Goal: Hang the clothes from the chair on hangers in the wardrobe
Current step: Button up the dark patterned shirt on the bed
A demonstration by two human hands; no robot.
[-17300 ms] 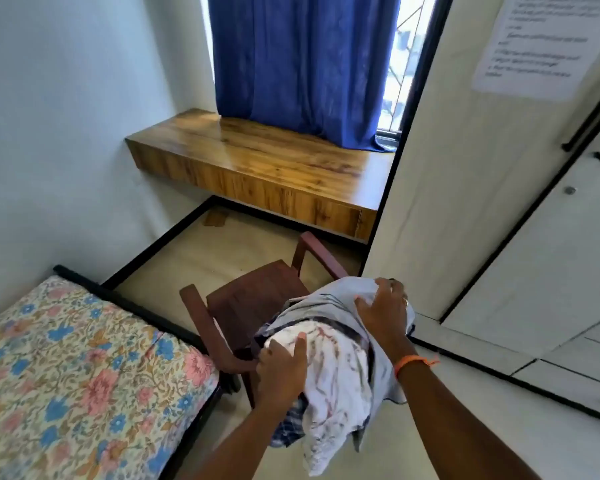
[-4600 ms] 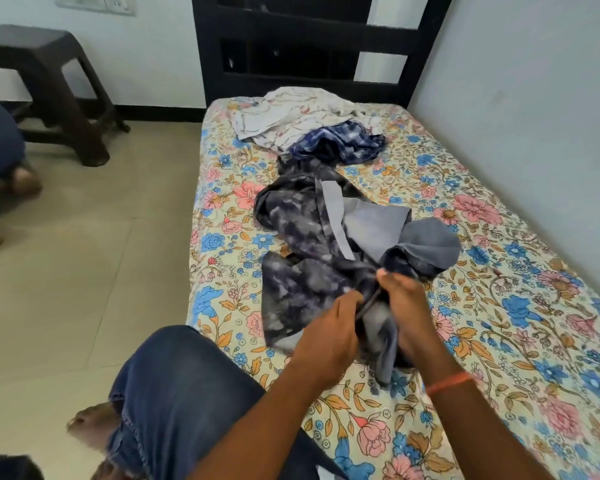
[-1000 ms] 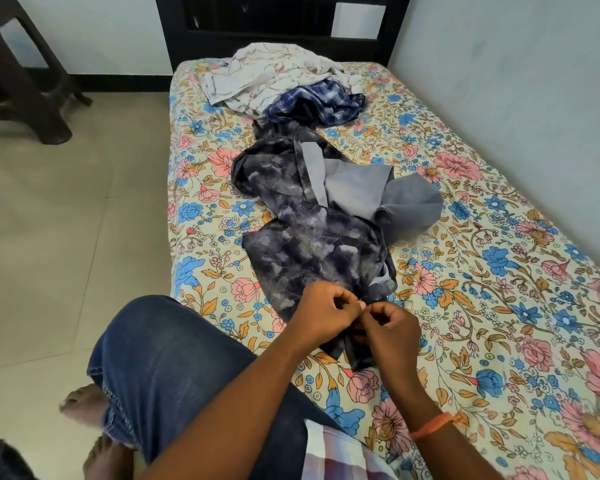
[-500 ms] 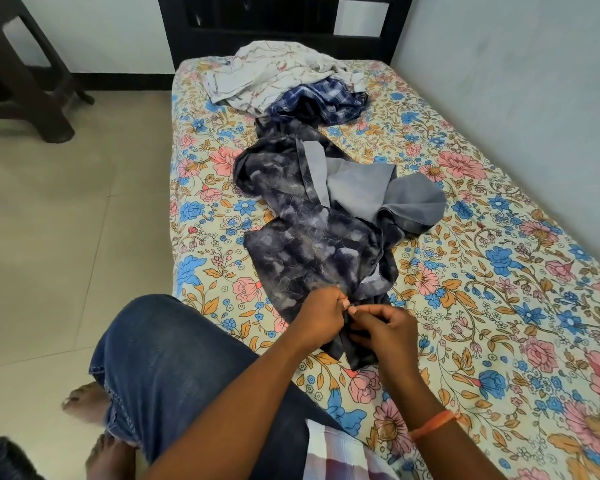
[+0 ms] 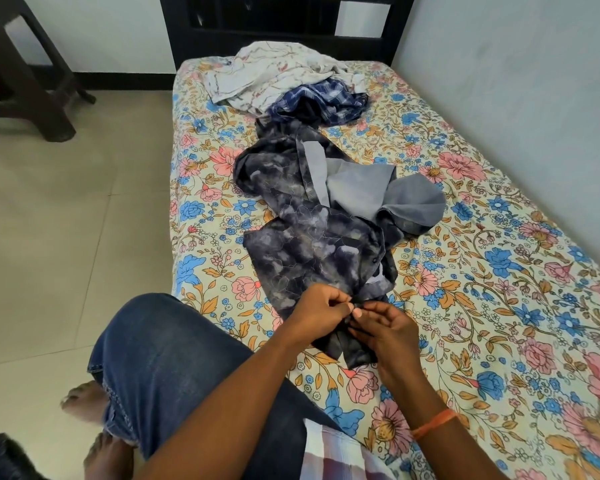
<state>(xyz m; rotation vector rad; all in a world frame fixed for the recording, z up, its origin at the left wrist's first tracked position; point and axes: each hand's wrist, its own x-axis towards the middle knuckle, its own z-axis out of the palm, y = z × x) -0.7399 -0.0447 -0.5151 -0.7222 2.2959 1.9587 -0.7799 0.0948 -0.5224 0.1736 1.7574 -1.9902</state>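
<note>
A dark navy shirt with a cloudy print and a grey inside lies stretched along the floral bed. My left hand and my right hand meet at the shirt's near end, both pinching its front edge between fingertips. Farther up the bed lie a blue checked garment and a white printed garment, crumpled side by side. No hanger or wardrobe is in view.
I sit on the bed's left edge, my jeans-clad knee over the tiled floor. A dark stool stands at the far left. The black headboard closes the bed's far end; a wall runs along its right side.
In the last second my hands stayed pinched on the shirt's near edge, fingers shifting slightly. Earlier the clothes were on the chair; they now lie on the bed.
</note>
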